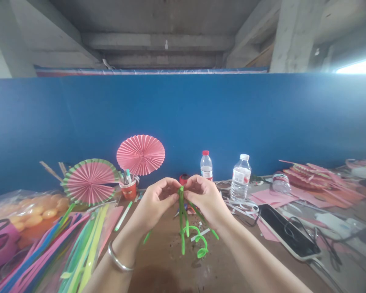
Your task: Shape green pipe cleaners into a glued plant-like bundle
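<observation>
Green fuzzy stems (pixel 182 219) hang down in a bunch from the fingertips of both hands, above the middle of the brown table. My left hand (pixel 160 199) pinches the top of the bunch from the left, with a silver bangle on the wrist. From the right, my right hand (pixel 204 197) pinches the same top, its fingertips nearly touching the left ones. One stem ends low in a curled spiral (pixel 202 252). The exact join between the fingers is too small to tell.
Colored stems (pixel 49 248) and a marker (pixel 123 216) lie left. Behind stand a red pen cup (pixel 129 189), pink paper fans (pixel 140 155) and two bottles (pixel 240 179). A phone (pixel 285 232) with cables and pink paper (pixel 273 197) are at right.
</observation>
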Motion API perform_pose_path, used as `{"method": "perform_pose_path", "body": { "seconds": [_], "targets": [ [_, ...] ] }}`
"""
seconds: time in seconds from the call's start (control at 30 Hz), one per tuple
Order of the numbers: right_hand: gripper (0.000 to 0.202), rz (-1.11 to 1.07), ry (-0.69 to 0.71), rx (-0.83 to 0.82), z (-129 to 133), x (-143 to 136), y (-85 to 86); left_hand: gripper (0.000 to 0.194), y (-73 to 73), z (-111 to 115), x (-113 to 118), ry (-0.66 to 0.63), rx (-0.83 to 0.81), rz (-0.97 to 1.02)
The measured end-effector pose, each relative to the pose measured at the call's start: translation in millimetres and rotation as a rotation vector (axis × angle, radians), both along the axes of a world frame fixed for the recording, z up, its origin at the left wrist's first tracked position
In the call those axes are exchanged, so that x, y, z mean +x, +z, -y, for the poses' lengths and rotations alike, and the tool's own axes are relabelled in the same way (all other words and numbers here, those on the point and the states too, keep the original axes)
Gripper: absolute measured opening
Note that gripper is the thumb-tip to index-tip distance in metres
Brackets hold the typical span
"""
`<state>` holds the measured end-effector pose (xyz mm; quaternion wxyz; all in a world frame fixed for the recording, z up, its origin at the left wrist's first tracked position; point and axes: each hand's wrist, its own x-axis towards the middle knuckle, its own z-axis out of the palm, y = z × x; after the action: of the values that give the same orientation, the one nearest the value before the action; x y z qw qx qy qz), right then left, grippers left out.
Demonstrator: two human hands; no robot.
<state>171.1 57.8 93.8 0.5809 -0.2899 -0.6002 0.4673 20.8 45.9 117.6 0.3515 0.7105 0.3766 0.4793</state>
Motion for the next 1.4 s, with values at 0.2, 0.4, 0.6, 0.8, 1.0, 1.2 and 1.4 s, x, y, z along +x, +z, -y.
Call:
{"method": "perform_pose_path", "body": {
  "seconds": [0.2, 0.4, 0.6, 0.8, 1.0, 1.2, 1.4],
  "targets": [
    [0.01, -0.059, 0.098, -0.136, -1, -2, -0.2, 0.012, -2.5, -1, -2, 0.02, 0.055, -0.097],
    [0.014, -0.09, 0.147, -0.213, -4, -3, 0.0, 0.013, -3.1, 1, -1, -0.008, 0.08, -0.153],
    [0.009, 0.211, -0.05, 0.04, 1, -6, -5.7, 0.018, -3.6, -5, -3, 0.084, 0.108, -0.16],
    [0.03, 0.687, -0.453, 0.457, 10, -15, -12.0, 0.018, -10.1, -15, -5, 0.225, 0.03, 0.022],
    [0.009, 0.931, -0.6, 0.64, 2, -18, -27.4, 0.019, -14.5, -20, -2, 0.306, -0.015, 0.111],
    [0.007, 0.752, -0.497, 0.499, 1, -13, -21.1, 0.022, -13.7, -19, -7, 0.255, 0.051, 0.017],
    [0.008, 0.623, -0.358, 0.337, -3, 0, -8.6, 0.018, -10.1, -17, -11, 0.29, 0.146, -0.067]
  ]
}}
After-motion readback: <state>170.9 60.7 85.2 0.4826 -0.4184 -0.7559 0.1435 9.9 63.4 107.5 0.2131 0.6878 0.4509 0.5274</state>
